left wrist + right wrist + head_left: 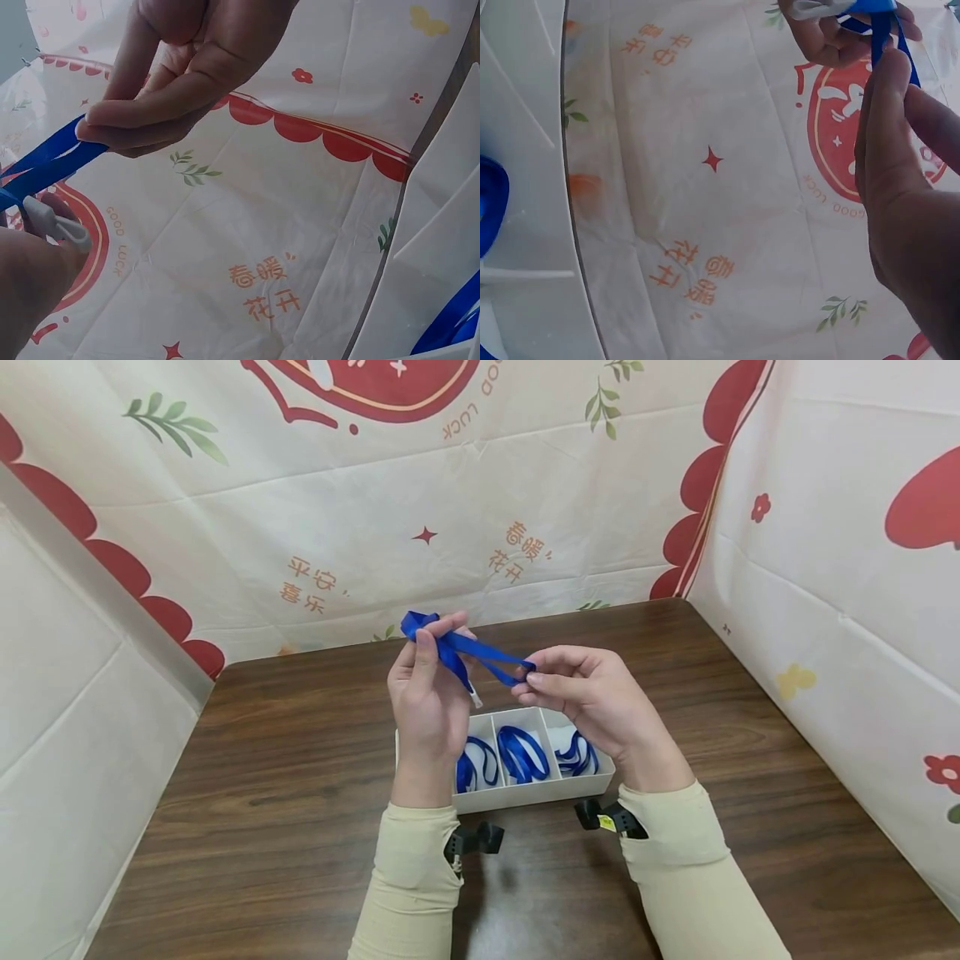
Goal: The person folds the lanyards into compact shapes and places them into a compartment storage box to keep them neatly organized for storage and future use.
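A blue lanyard (483, 650) is stretched between both hands above a white divided box. My left hand (429, 714) holds its gathered part between thumb and fingers. A pale plastic clip (60, 225) on the lanyard shows beside the left thumb in the left wrist view. With thumb and fingertips, my right hand (592, 697) pinches the looped end to the right. In the right wrist view the blue strap (881, 37) runs from the right fingertips up to the left hand, which is partly cut off by the frame.
Below the hands stands the white box (536, 795) on a brown wooden table (285, 793). Coiled blue lanyards (522, 754) lie in its compartments; the left forearm hides part of its left end. Printed cloth (360, 527) hangs behind the table and at the sides.
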Tool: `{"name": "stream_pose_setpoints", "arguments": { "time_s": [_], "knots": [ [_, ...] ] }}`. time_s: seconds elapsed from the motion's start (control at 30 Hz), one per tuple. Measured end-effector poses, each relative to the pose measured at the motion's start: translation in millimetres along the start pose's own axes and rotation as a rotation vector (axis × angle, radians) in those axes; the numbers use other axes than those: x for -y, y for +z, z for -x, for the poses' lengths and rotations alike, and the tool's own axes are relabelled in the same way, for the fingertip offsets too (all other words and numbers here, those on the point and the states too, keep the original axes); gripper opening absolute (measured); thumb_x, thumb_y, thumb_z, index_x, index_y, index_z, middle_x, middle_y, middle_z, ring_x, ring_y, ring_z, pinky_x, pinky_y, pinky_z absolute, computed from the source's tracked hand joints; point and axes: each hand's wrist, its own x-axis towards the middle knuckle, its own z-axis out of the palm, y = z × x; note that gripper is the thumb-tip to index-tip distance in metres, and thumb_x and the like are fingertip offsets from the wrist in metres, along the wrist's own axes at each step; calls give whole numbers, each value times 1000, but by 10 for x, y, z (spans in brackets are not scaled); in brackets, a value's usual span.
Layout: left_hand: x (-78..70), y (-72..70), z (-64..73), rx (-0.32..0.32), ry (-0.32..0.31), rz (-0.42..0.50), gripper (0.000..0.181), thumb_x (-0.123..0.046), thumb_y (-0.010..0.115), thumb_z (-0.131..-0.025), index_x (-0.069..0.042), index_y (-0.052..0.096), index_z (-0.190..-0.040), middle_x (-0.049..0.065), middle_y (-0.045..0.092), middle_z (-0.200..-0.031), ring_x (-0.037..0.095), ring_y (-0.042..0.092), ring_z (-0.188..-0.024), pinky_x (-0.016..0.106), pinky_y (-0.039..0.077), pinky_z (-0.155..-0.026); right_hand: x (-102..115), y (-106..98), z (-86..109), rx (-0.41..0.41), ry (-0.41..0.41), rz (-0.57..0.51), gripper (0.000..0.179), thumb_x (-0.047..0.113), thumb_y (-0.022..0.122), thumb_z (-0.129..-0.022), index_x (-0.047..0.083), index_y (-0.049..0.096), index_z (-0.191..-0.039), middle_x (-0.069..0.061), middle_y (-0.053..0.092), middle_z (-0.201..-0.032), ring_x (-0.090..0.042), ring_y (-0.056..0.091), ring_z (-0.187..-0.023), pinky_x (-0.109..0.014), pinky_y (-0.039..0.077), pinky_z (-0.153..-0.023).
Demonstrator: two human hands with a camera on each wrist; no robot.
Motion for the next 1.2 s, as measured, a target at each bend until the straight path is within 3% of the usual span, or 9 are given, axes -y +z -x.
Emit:
{"name": "stream_pose_setpoints", "arguments": {
  "time_s": [0.13,0.3,0.43,0.57,0.67,0.83,0.9,1.07,1.2],
  "knots": [
    [26,17,7,7,6,-7,32,-45,71,-97,-19,84,-108,-1,81,-111,18,64,-104,29,50,-97,8,85,-5,-155,-25,208,8,2,70,-101,3,74,-107,-2,79,-88,-17,80,-80,-31,66,-84],
    [50,41,31,0,-1,-89,32,-47,71,-96,-21,84,-109,-2,81,-114,21,58,-124,37,44,-108,12,255,9,-382,-91,566,19,11,65,-104,4,70,-121,-11,74,-91,-19,74,-72,-26,64,-74],
    [70,48,35,-38,19,-154,35,-46,69,-99,-19,83,-115,-3,82,-117,26,54,-137,45,40,-116,-42,326,21,-460,-211,789,17,12,61,-106,7,72,-118,-15,72,-88,-22,67,-66,-23,56,-63],
    [55,23,15,-109,55,-149,33,-35,60,-108,-13,82,-120,-1,81,-120,25,57,-136,40,44,-116,-64,273,30,-341,-272,733,13,10,66,-105,6,71,-116,-15,73,-85,-21,69,-66,-24,60,-66],
    [15,5,-15,-135,73,-117,33,-26,53,-112,-12,82,-118,0,81,-118,23,64,-122,36,44,-111,-40,181,55,-151,-250,611,12,8,69,-103,4,71,-114,-12,74,-86,-21,72,-70,-28,63,-72],
    [-31,0,-40,-109,68,-75,36,-22,48,-114,-13,83,-114,-1,81,-113,19,68,-104,35,47,-101,-7,51,101,137,-201,512,13,6,69,-102,0,74,-112,-6,80,-92,-28,77,-81,-37,65,-81],
    [-34,2,-45,-99,61,-52,36,-23,49,-114,-13,83,-113,-1,82,-113,18,69,-103,34,49,-99,-6,35,102,157,-201,489,14,8,68,-103,-1,76,-112,-5,81,-93,-28,78,-83,-38,65,-83],
    [-48,23,-47,-89,52,-48,35,-24,50,-113,-14,84,-112,-1,81,-112,19,67,-105,38,46,-104,-33,42,72,82,-230,409,13,4,71,-100,1,73,-112,-7,80,-90,-25,79,-79,-36,66,-81],
    [-72,58,-41,-67,21,-48,35,-24,50,-113,-17,84,-112,-1,80,-112,20,66,-106,38,46,-102,-75,69,41,65,-298,481,15,-1,73,-98,1,73,-112,-14,78,-92,-24,78,-79,-34,66,-79]
  ]
}}
